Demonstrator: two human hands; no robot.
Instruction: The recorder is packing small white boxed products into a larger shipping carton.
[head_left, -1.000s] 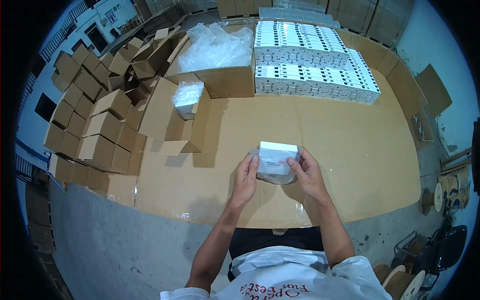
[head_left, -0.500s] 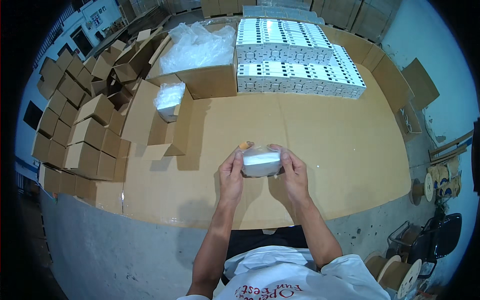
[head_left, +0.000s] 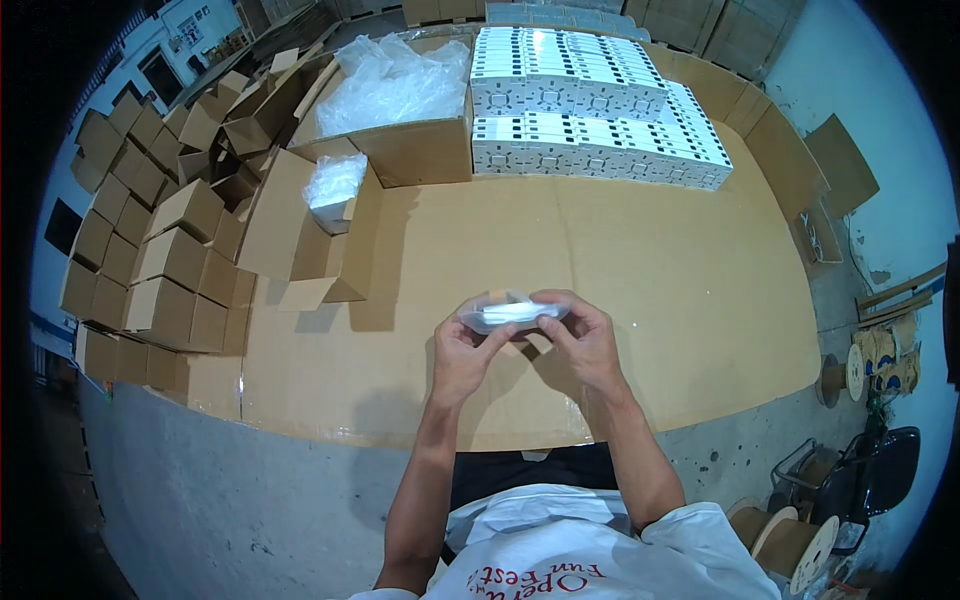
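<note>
A flat white box in clear wrap is gripped between both hands above the cardboard sheet, long axis left-right; left hand and right hand are closed on opposite ends, equally near

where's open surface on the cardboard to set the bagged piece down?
Widest bare stretch of the cardboard sheet: right of both hands, below the stacked white boxes. A smaller patch lies between the left hand and the open small carton. The right hand shares the bagged white item. Crowded: far left, small brown cartons; top, large carton of plastic bags.
</note>
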